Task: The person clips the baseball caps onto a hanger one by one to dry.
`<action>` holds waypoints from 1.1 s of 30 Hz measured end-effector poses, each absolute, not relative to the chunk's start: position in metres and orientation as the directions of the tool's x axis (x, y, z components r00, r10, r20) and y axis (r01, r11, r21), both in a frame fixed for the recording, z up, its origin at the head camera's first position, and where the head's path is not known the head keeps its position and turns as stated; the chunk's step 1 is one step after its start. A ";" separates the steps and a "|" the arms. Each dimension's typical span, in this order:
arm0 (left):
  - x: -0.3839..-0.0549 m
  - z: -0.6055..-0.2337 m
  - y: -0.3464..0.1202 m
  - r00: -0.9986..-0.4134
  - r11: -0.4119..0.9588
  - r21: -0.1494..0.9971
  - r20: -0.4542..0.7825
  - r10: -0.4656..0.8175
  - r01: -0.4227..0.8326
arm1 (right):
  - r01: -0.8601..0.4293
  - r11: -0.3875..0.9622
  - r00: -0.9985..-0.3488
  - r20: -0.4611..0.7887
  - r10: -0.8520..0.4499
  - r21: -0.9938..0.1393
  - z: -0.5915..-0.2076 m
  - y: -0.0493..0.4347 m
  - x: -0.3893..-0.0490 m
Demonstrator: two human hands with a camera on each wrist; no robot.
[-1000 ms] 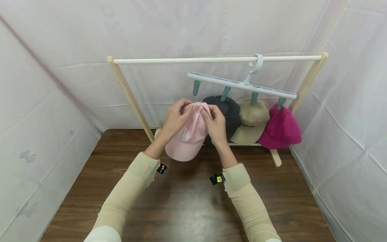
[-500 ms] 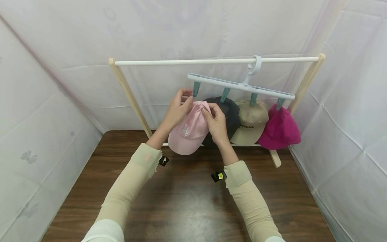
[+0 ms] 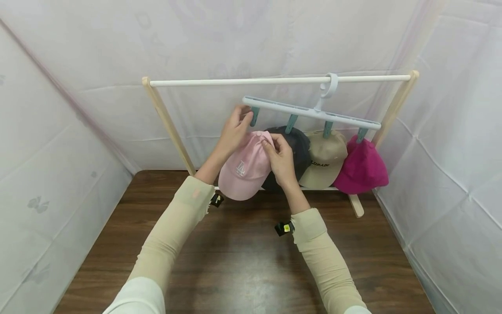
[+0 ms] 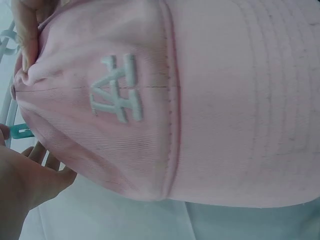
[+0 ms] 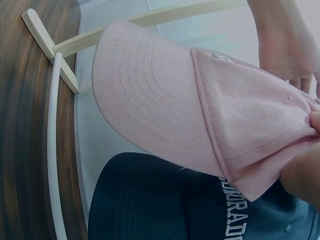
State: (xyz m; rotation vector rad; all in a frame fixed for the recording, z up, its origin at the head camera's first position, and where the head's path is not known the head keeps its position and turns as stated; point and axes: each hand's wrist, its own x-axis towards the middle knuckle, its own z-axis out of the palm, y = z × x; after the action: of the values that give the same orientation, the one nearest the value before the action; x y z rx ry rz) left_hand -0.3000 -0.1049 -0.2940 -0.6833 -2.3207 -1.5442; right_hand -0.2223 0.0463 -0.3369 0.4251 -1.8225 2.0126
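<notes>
My right hand (image 3: 281,158) pinches the crown of a pink baseball cap (image 3: 245,168) between thumb and fingers, brim hanging down. White "LA" stitching (image 4: 117,87) shows on its front in the left wrist view. Up and left of the crown, my left hand (image 3: 235,128) has its thumb and index finger at the leftmost teal clip (image 3: 255,116) of a pale blue hanger (image 3: 288,107), gripping it. The other fingers (image 4: 50,160) of that hand spread behind the cap. The cap's top sits just below this clip, apart from it.
The hanger hooks onto a white rod (image 3: 235,81) of a wooden rack (image 3: 166,124). From its other clips hang a dark navy cap (image 3: 299,148), a beige cap (image 3: 325,157) and a magenta cap (image 3: 364,170). Below lies a brown wooden tabletop (image 3: 243,257), with white fabric walls around.
My left hand has let go of the pink cap and moved up to the leftmost clip. The right hand keeps its pinch on the cap, which has shifted slightly up and right.
</notes>
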 end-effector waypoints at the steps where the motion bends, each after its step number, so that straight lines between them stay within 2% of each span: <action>1: -0.300 -0.293 -0.104 -0.852 0.317 0.791 0.469 0.233 0.523 | -0.477 -0.081 -0.878 0.471 0.085 -0.875 -0.337 0.047 -0.223; 8: -0.305 -0.292 -0.098 -0.862 0.209 0.840 0.458 0.218 0.500 | -0.475 -0.076 -0.879 0.468 0.095 -0.877 -0.339 0.050 -0.225; 20: -0.305 -0.293 -0.096 -0.848 0.126 0.848 0.482 0.220 0.514 | -0.466 -0.088 -0.884 0.459 0.094 -0.880 -0.342 0.049 -0.223; 28: -0.298 -0.296 -0.097 -0.832 0.139 0.842 0.464 0.305 0.521 | -0.468 -0.122 -0.882 0.456 0.116 -0.875 -0.365 0.052 -0.241; 33: -0.294 -0.296 -0.097 -0.835 0.123 0.848 0.466 0.292 0.516 | -0.482 -0.114 -0.874 0.468 0.128 -0.869 -0.373 0.053 -0.245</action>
State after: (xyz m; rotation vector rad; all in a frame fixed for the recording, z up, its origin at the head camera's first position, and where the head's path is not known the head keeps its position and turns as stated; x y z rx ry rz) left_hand -0.2943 -0.0969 -0.2963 -0.8068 -2.2078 -1.7933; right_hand -0.2453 0.0532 -0.3727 0.3895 -1.7596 2.0404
